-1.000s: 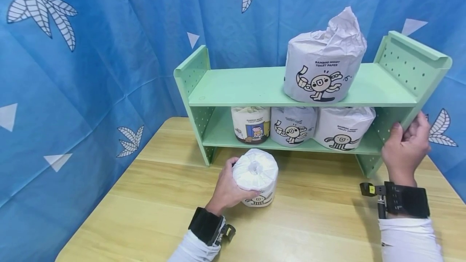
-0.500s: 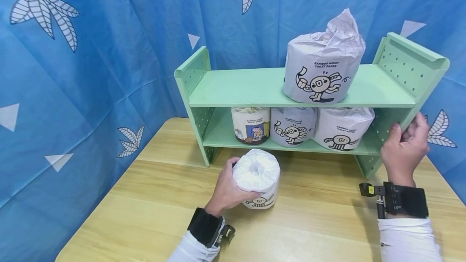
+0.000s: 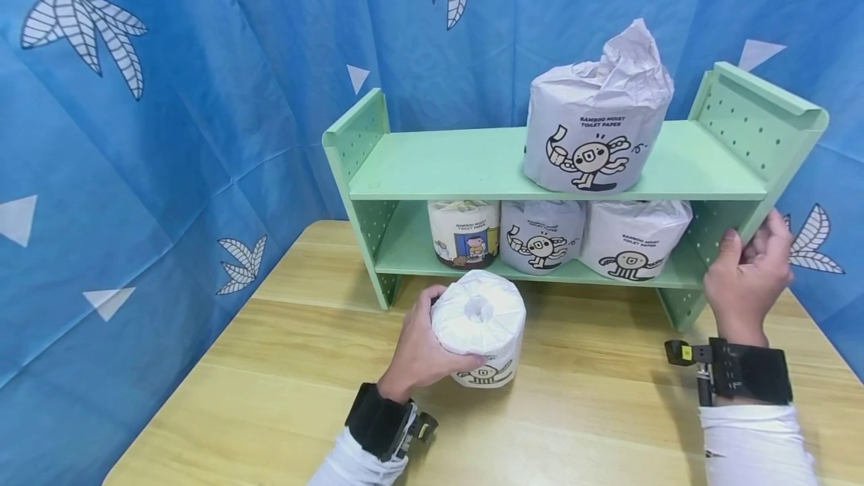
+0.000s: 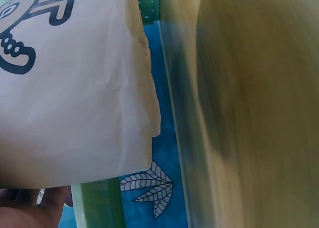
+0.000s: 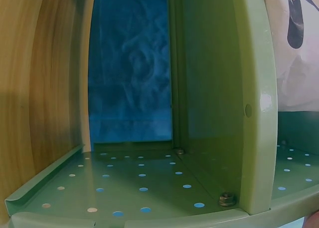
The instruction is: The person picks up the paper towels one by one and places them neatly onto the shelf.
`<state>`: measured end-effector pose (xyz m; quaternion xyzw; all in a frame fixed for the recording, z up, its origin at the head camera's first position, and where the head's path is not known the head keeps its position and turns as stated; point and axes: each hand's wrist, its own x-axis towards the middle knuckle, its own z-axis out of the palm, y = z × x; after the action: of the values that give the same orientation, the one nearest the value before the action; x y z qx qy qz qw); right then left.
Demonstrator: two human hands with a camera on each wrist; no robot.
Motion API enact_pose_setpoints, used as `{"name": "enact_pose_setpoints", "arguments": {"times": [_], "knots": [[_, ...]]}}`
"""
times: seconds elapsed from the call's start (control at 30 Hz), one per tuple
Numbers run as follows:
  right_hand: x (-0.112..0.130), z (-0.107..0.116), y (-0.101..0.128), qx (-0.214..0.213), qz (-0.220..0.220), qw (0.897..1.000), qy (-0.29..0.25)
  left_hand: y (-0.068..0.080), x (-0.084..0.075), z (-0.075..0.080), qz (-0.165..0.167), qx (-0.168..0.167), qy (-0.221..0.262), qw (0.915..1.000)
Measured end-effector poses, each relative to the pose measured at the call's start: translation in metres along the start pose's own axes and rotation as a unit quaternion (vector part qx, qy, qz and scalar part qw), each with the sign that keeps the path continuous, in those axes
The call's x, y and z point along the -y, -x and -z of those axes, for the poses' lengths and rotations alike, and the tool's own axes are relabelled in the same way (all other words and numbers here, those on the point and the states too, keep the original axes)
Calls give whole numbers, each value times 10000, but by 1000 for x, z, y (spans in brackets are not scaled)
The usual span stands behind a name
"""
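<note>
A wrapped toilet paper roll (image 3: 481, 325) with a cartoon print stands upright on the wooden table (image 3: 283, 388), in front of the green shelf (image 3: 472, 167). My left hand (image 3: 420, 349) grips it from the left side, fingers curled round the wrapper. The left wrist view shows the roll's wrapper (image 4: 75, 88) close up, with my left hand (image 4: 25, 210) under it. My right hand (image 3: 745, 283) holds the front edge of the shelf's right side panel, thumb in front and fingers behind. The right wrist view shows only the perforated shelf panel (image 5: 209, 88).
One large wrapped roll (image 3: 597, 126) stands on the top board. Three wrapped rolls (image 3: 543, 235) sit side by side on the lower board, leaving its left end bare. A blue leaf-print cloth (image 3: 169, 96) hangs behind and to the left of the table.
The roll in my left hand has shifted slightly to the right. My right hand stays on the shelf's side panel.
</note>
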<state>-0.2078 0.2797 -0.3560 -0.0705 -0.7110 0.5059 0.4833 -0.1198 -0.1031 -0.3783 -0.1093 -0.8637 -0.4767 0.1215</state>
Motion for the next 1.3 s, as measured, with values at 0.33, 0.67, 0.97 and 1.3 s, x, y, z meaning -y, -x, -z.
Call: {"name": "enact_pose_setpoints", "arguments": {"times": [0.33,0.67,0.97,1.3], "knots": [[0,0,0,36,40,9999,103,-2,-7,5,-125,-63,22,9999],[0,0,0,-42,109,9999,41,-5,-13,11,-311,-121,50,9994],[0,1,0,14,33,9999,111,-10,-21,17,-475,-182,-21,9987],[1,2,2,111,-76,9998,145,-14,-33,26,-438,-251,-120,9987]]}}
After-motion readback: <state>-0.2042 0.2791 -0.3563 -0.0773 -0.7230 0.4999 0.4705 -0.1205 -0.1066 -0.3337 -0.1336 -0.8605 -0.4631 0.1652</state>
